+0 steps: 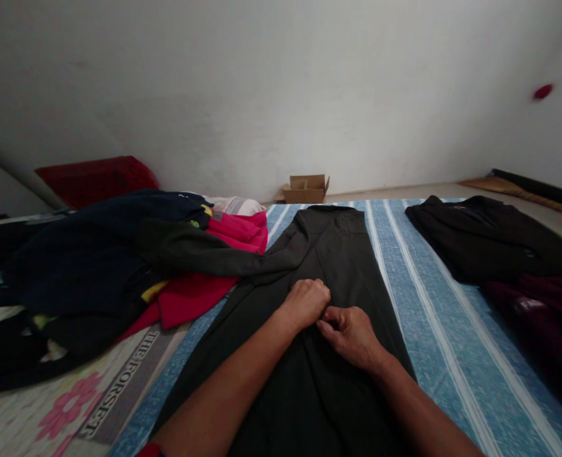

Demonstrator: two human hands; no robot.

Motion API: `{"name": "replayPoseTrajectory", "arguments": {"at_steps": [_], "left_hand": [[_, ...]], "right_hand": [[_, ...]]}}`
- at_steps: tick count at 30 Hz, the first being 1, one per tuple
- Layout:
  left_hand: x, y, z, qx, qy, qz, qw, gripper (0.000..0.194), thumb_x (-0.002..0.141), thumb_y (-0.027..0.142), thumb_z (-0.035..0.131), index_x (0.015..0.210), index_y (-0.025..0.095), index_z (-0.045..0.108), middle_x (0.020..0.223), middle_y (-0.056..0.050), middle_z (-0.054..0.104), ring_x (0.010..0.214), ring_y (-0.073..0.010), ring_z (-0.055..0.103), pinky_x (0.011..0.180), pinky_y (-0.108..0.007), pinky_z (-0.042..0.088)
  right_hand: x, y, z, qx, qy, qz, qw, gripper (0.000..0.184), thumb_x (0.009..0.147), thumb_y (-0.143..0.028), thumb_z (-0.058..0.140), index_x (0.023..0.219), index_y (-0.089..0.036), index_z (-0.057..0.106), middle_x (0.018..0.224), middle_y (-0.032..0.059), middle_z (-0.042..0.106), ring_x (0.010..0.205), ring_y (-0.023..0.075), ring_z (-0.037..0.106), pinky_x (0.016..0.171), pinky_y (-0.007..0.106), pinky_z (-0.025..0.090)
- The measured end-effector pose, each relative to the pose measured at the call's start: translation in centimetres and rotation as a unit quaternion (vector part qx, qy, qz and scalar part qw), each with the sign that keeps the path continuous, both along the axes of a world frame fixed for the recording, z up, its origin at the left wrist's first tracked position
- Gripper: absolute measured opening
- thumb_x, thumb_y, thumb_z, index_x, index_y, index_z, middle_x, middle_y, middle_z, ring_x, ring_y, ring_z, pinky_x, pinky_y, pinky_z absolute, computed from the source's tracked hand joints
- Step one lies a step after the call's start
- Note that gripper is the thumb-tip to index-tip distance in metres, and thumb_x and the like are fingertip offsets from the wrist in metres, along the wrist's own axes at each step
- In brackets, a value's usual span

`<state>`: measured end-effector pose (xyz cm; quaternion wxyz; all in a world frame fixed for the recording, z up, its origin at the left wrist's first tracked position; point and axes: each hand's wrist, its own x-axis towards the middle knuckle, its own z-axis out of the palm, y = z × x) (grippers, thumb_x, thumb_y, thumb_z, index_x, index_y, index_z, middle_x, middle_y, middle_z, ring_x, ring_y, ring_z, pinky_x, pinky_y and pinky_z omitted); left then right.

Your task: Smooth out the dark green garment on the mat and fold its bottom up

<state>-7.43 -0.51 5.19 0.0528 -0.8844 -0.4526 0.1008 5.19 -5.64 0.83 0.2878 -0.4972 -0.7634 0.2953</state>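
Observation:
A dark grey-green long-sleeved top with a collar (352, 244) lies flat in front of me, its collar end away from me. One sleeve (233, 260) stretches left across the clothes pile. My left hand (308, 301) is closed on the cloth near the middle of the top, its fingertips mostly hidden behind the knuckles. Right beside it, my right hand (352, 333) pinches the cloth between thumb and curled fingers. Both hands nearly touch. A fold of fabric runs from them down toward me.
A heap of clothes, navy (85, 254) and bright pink (243, 230), lies on the left over a floral sheet (66, 403). Folded black (481, 238) and maroon (542, 330) garments lie right, on the blue striped cloth (433, 317). An open cardboard box (306, 190) stands by the wall.

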Motion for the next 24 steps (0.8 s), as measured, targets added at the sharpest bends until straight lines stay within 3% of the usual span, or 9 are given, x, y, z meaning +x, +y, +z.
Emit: {"name": "replayPoseTrajectory", "arguments": {"at_steps": [7, 9, 14, 20, 24], "left_hand": [[0.4, 0.7, 0.7, 0.004, 0.054, -0.097, 0.994, 0.021, 0.082, 0.012, 0.047, 0.085, 0.008, 0.068, 0.084, -0.015, 0.067, 0.078, -0.0277, 0.066, 0.061, -0.034, 0.050], [0.0, 0.8, 0.4, 0.002, 0.032, -0.078, 0.996, 0.019, 0.081, 0.015, 0.049, 0.084, 0.010, 0.068, 0.084, -0.014, 0.067, 0.077, -0.0267, 0.066, 0.062, -0.034, 0.050], [-2.1, 1.5, -0.8, 0.007, -0.081, 0.035, 0.996, 0.018, 0.078, 0.018, 0.049, 0.079, 0.015, 0.066, 0.084, -0.009, 0.068, 0.077, -0.0207, 0.064, 0.066, -0.028, 0.047], [-5.0, 0.7, -0.9, -0.028, -0.270, 0.098, 0.957, 0.017, 0.072, 0.010, 0.046, 0.066, 0.016, 0.061, 0.070, -0.001, 0.063, 0.067, -0.0128, 0.058, 0.064, -0.021, 0.041], [-5.5, -0.6, -0.3, -0.054, -0.334, 0.114, 0.934, 0.018, 0.071, 0.008, 0.045, 0.064, 0.016, 0.060, 0.066, 0.001, 0.061, 0.065, -0.0111, 0.056, 0.061, -0.019, 0.039]], "right_hand": [[0.0, 0.1, -0.1, -0.007, -0.011, -0.007, 1.000, 0.021, 0.081, -0.030, 0.050, 0.064, -0.019, 0.058, 0.055, -0.0022, 0.059, 0.053, 0.0100, 0.052, 0.052, 0.022, 0.025], [0.0, 0.0, -0.1, -0.004, -0.009, -0.008, 1.000, 0.022, 0.081, -0.030, 0.051, 0.062, -0.019, 0.057, 0.054, -0.0025, 0.058, 0.051, 0.0097, 0.050, 0.052, 0.022, 0.024], [0.0, 0.0, 0.0, -0.002, -0.012, -0.019, 1.000, 0.028, 0.082, -0.034, 0.051, 0.058, -0.019, 0.052, 0.050, -0.0038, 0.051, 0.049, 0.0087, 0.044, 0.051, 0.022, 0.022], [-0.1, 0.0, -0.1, -0.004, -0.007, -0.018, 1.000, 0.029, 0.082, -0.034, 0.051, 0.057, -0.019, 0.050, 0.050, -0.0046, 0.047, 0.049, 0.0083, 0.041, 0.051, 0.023, 0.020], [-0.1, 0.1, -0.1, -0.003, -0.012, -0.019, 1.000, 0.029, 0.081, -0.035, 0.051, 0.057, -0.019, 0.050, 0.050, -0.0045, 0.048, 0.049, 0.0083, 0.043, 0.051, 0.023, 0.020]]}}
